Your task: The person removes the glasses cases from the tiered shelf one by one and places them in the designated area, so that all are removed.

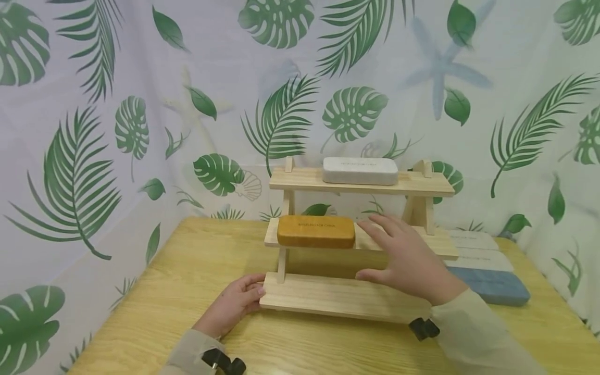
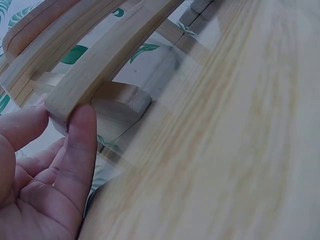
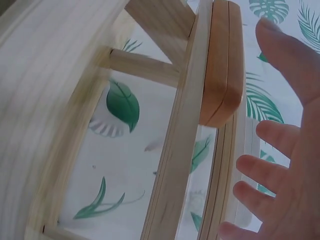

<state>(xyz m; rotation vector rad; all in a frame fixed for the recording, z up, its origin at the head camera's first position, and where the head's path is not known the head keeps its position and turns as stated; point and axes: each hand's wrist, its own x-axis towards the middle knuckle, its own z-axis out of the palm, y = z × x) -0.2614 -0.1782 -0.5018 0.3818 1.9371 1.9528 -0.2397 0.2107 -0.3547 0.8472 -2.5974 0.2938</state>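
A three-tier wooden rack (image 1: 342,297) stands on the table. An orange-brown case (image 1: 316,232) lies on the left of its middle shelf, and a white case (image 1: 360,170) lies on the top shelf. My right hand (image 1: 403,255) hovers open with spread fingers over the middle shelf, just right of the orange-brown case (image 3: 220,65) and apart from it. My left hand (image 1: 236,302) rests on the table with straight fingers (image 2: 82,145) touching the left end of the bottom shelf (image 2: 95,75).
The wooden table (image 1: 164,302) is walled by a leaf-print cloth backdrop (image 1: 94,130). Right of the rack lie a blue case (image 1: 497,285) and two pale cases (image 1: 478,250) behind it.
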